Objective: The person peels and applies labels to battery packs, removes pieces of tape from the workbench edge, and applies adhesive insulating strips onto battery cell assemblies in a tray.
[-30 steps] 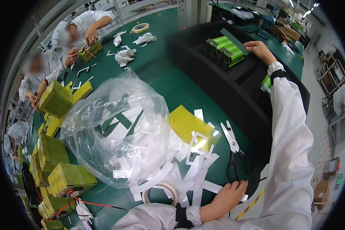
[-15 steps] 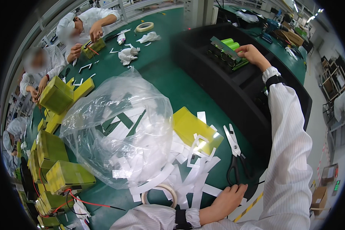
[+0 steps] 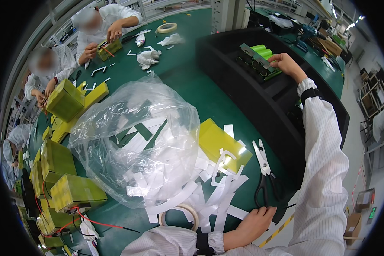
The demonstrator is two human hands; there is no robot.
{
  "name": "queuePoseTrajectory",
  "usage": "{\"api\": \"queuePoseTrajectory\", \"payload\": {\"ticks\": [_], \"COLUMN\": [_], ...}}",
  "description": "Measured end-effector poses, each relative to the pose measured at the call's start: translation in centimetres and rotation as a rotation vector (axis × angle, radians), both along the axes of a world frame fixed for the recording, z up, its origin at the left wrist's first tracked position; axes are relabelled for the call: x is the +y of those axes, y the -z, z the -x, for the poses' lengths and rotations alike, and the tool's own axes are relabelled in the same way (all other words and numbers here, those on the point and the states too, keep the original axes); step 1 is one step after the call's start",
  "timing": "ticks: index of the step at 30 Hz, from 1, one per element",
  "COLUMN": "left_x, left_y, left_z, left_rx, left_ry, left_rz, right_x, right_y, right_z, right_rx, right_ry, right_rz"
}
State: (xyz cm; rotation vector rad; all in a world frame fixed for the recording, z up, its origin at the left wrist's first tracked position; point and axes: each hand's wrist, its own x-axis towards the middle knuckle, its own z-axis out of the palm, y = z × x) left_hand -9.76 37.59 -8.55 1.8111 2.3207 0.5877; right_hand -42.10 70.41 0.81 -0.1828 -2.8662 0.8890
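Observation:
My right hand (image 3: pixel 287 65) reaches far out to a block of green cylindrical cells (image 3: pixel 259 59) that sits in a black tray (image 3: pixel 260 98); its fingers rest on the block's right end. Near the table's front edge lies my left hand (image 3: pixel 256 221), fingers curled on the green surface beside the black handles of a pair of scissors (image 3: pixel 264 173), holding nothing that I can see. White paper strips (image 3: pixel 219 194) lie scattered in front of it, around a yellow pack (image 3: pixel 221 144).
A big clear plastic bag (image 3: pixel 136 141) full of paper scraps fills the middle. A tape roll (image 3: pixel 179 215) lies at the near edge. Yellow wrapped packs (image 3: pixel 68 187) with red and black wires stack at left. Two other people (image 3: pixel 94 30) work at the far left.
My right hand has stayed on the green cell block. My left hand has slid a little toward the scissor handles. The view has shifted slightly.

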Motion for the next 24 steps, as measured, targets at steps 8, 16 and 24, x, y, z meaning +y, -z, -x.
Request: {"api": "queuePoseTrajectory", "payload": {"ticks": [8,16,24], "left_x": [0.1,0.0,0.0], "left_y": [0.4,0.5,0.3], "left_z": [-0.1,-0.3,-0.3], "left_rx": [-0.032,-0.033,-0.029], "left_ry": [0.014,-0.001,0.019], "left_rz": [0.006,-0.019,-0.011], "right_x": [-0.2,-1.4,-0.6], "right_y": [0.1,-0.7,-0.1], "right_z": [-0.1,-0.8,-0.4], "right_rx": [0.018,0.001,-0.01], "right_ry": [0.018,0.0,-0.056], "right_rz": [-0.022,0.02,0.055]}}
